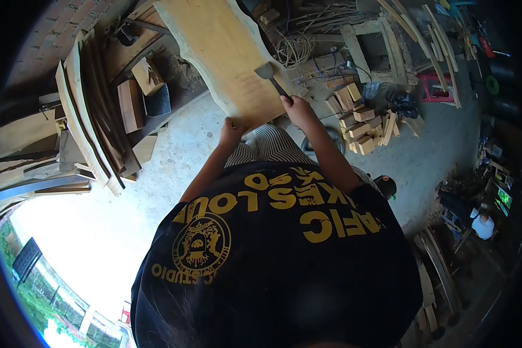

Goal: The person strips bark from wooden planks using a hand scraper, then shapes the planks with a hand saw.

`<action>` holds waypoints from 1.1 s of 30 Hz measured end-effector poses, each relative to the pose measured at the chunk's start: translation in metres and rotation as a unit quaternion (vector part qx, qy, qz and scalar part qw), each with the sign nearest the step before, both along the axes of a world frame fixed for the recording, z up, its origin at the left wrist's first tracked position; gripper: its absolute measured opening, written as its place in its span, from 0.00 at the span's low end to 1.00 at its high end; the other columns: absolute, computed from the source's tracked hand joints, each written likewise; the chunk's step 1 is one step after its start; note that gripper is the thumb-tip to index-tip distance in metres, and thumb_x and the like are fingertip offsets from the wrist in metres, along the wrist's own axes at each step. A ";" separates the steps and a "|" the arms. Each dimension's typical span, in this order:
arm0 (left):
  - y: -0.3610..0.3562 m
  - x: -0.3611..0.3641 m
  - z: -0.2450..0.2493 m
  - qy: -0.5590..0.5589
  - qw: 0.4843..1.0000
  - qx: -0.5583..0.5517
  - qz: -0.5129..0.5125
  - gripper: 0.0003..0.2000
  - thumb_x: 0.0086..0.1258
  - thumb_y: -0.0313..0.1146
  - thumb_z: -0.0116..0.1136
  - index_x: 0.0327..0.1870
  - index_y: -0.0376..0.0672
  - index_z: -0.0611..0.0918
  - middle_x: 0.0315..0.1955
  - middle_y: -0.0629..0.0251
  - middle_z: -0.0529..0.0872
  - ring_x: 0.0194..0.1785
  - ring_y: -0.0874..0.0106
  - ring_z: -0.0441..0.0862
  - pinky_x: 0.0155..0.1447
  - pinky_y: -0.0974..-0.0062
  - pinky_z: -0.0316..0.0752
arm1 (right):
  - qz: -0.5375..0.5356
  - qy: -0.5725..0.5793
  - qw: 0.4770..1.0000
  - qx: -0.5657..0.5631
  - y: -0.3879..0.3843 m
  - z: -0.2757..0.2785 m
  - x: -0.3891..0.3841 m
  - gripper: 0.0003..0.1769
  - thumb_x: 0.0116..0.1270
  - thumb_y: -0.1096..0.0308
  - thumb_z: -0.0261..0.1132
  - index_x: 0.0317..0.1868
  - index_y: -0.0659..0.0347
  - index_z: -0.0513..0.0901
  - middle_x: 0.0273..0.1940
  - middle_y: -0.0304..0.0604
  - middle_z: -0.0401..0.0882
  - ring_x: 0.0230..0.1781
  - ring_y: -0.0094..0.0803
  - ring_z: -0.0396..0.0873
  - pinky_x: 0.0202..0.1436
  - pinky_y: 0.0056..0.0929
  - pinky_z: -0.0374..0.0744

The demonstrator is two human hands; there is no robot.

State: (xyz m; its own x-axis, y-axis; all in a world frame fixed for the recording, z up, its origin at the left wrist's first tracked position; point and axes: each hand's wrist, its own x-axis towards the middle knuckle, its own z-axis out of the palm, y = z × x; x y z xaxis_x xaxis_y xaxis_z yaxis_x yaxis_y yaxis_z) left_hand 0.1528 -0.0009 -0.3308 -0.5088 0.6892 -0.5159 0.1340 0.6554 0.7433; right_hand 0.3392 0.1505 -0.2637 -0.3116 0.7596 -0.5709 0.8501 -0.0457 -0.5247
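A long pale wooden slab (226, 52) with wavy natural edges stretches away from my body. My right hand (300, 112) is closed around the dark handle of a scraper (265, 71), whose wide flat blade lies over the slab's right part. At the slab's near left corner is my left hand (232, 132), its fingers curled closed. A small dark spot shows by its thumb, but I cannot make out what it holds. Faint darker marks show on the wood near the scraper.
Cut wood blocks (362, 124) are piled on the concrete floor (174, 148) to the right. Long boards (90, 116) lean at the left. A coil of cable (296, 49), a pink stool (436, 87) and a black bag (401, 103) lie beyond. Another person (482, 225) is far right.
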 end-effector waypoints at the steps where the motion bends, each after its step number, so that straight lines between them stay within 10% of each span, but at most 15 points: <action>1: -0.001 0.001 0.000 0.003 0.997 -0.038 -0.066 0.30 0.58 0.42 0.68 0.53 0.28 0.71 0.40 0.47 0.82 0.44 0.63 0.83 0.44 0.68 0.79 | -0.005 0.002 1.000 -0.002 0.002 0.001 -0.003 0.27 0.70 0.46 0.51 0.37 0.67 0.77 0.32 0.58 0.80 0.36 0.56 0.78 0.40 0.46 0.75; 12: -0.002 -0.018 -0.014 -0.109 0.993 -0.014 0.040 0.24 0.63 0.40 0.63 0.52 0.30 0.74 0.45 0.50 0.84 0.45 0.67 0.83 0.48 0.72 0.76 | 0.025 -0.075 0.996 -0.027 -0.018 0.023 0.045 0.28 0.70 0.46 0.51 0.40 0.68 0.77 0.34 0.61 0.80 0.40 0.60 0.78 0.44 0.48 0.74; 17: 0.007 -0.025 -0.006 -0.082 0.997 -0.002 -0.016 0.25 0.60 0.40 0.65 0.52 0.30 0.75 0.42 0.48 0.84 0.45 0.59 0.83 0.49 0.66 0.77 | 0.027 -0.063 0.994 -0.088 0.042 0.032 -0.038 0.27 0.72 0.45 0.48 0.42 0.65 0.75 0.19 0.43 0.73 0.11 0.31 0.72 0.15 0.32 0.70; 24: 0.008 -0.028 -0.011 -0.041 0.997 0.002 -0.066 0.21 0.59 0.36 0.64 0.47 0.30 0.75 0.42 0.41 0.82 0.49 0.49 0.81 0.51 0.59 0.75 | 0.017 -0.044 0.994 -0.097 0.122 0.030 -0.151 0.30 0.71 0.41 0.48 0.34 0.65 0.73 0.18 0.44 0.74 0.14 0.33 0.74 0.15 0.34 0.71; 33: 0.006 -0.026 0.001 -0.028 0.996 -0.036 -0.080 0.20 0.63 0.38 0.60 0.48 0.30 0.74 0.40 0.44 0.83 0.47 0.53 0.82 0.47 0.62 0.76 | 0.047 -0.049 0.993 -0.092 0.074 0.022 -0.112 0.31 0.72 0.42 0.45 0.39 0.68 0.72 0.17 0.45 0.73 0.13 0.35 0.76 0.15 0.34 0.73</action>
State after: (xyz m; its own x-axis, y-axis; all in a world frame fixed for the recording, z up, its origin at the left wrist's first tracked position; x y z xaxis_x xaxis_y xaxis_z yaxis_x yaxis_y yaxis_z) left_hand 0.1271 0.0054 -0.3297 -0.3642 0.7192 -0.5917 0.2013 0.6812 0.7039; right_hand 0.2276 0.2242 -0.2415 -0.3124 0.6092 -0.7289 0.9015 -0.0517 -0.4296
